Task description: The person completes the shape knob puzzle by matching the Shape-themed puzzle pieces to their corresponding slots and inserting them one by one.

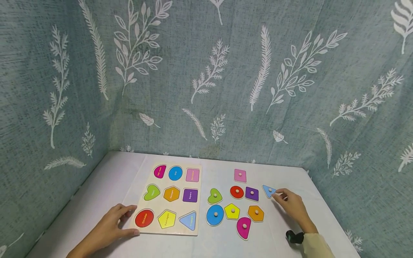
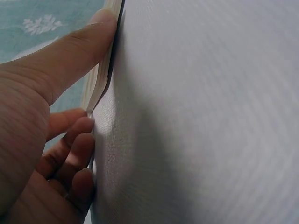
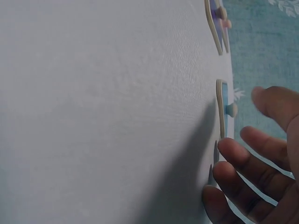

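Observation:
A wooden shape puzzle board (image 1: pixel 152 203) with printed coloured shapes lies flat on the table. My left hand (image 1: pixel 109 225) holds its near left corner, the thumb along the near edge and the index finger at the left side; the left wrist view shows the thumb (image 2: pixel 79 49) against the board's edge (image 2: pixel 100 77). At the right, my right hand (image 1: pixel 292 206) is beside the blue triangle piece (image 1: pixel 268 190). In the right wrist view, thumb and fingers are spread apart near the triangle's knob (image 3: pixel 232 110), with a gap between thumb and knob.
Between board and right hand lie several knobbed pieces: pink square (image 1: pixel 240 176), red circle (image 1: pixel 237 192), purple square (image 1: pixel 252 194), green heart (image 1: pixel 214 196), blue circle (image 1: pixel 214 215), yellow pentagon (image 1: pixel 232 211), orange hexagon (image 1: pixel 256 213), magenta half circle (image 1: pixel 243 228). Patterned cloth (image 1: pixel 226 125) surrounds the table.

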The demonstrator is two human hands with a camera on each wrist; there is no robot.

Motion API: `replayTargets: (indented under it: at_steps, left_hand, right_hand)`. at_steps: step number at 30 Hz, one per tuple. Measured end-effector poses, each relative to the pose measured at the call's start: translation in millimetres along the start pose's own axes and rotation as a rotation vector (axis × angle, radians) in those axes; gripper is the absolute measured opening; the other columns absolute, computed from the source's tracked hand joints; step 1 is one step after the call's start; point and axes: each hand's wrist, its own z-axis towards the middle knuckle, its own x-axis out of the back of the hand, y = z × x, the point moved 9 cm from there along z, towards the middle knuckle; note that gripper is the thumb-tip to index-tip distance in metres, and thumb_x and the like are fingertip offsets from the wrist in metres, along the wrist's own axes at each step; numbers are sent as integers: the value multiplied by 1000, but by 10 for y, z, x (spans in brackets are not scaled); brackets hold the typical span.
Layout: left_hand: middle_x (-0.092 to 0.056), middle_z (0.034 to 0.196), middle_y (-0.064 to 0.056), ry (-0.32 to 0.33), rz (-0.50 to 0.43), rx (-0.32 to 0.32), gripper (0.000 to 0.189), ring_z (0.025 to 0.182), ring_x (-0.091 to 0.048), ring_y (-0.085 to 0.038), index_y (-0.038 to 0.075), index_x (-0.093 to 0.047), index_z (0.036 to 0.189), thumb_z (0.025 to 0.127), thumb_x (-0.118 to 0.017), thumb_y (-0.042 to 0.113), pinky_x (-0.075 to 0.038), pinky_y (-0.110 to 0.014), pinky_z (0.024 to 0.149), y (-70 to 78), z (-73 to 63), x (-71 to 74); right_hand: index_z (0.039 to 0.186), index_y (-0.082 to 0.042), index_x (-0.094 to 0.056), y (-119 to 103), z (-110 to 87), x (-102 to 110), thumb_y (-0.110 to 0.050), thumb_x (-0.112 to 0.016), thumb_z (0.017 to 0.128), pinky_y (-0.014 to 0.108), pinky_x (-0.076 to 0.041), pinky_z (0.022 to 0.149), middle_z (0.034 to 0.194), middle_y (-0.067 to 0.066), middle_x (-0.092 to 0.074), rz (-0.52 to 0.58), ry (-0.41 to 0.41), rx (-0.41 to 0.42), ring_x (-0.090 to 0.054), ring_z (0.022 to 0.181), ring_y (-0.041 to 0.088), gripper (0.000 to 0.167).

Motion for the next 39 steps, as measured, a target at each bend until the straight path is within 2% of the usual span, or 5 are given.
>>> replayTargets:
  at_steps: [8, 17, 22, 33, 39]
  left_hand:
    - [-55, 96, 0, -2, -3, -4, 94, 87, -50, -17, 2, -67, 131, 55, -100, 48, -53, -32, 78, -7, 14, -15]
    - [-53, 94, 0, -6, -21, -31, 94, 85, -50, -16, 0, -66, 132, 55, -100, 43, -51, -27, 74, -2, 31, -36]
    - [-53, 94, -1, -14, -21, -20, 97, 84, -49, -17, 1, -64, 134, 56, -100, 46, -50, -26, 72, -11, 47, -35]
    - [-51, 92, 0, -15, -12, -45, 96, 81, -48, -16, -1, -64, 133, 56, -100, 44, -48, -25, 70, 29, 33, -8]
    - [-51, 93, 0, -16, -15, -47, 95, 81, -48, -16, -2, -64, 133, 57, -100, 42, -47, -24, 69, 0, 23, -11]
  right_hand:
    - [113, -1, -71, 19, 86, -4, -25, -76, 94, 41, -51, 73, 88, 6, -69, -15, 5, -1, -64, 82, 24, 32]
    - [108, 1, -74, 95, 180, -44, -21, -75, 93, 37, -45, 69, 86, 6, -66, -18, -17, -25, -57, 77, 22, 27]
    - [105, 0, -74, 114, 240, -46, -21, -76, 92, 35, -41, 67, 81, 6, -63, -14, -7, -36, -52, 73, 22, 24]
    - [102, 0, -74, 89, 280, -78, -27, -79, 91, 37, -42, 66, 78, 5, -62, -1, -3, -60, -52, 73, 22, 30]
    - [102, -1, -76, 76, 303, -145, -26, -80, 91, 39, -48, 73, 84, 6, -68, 0, -5, -78, -58, 78, 23, 28]
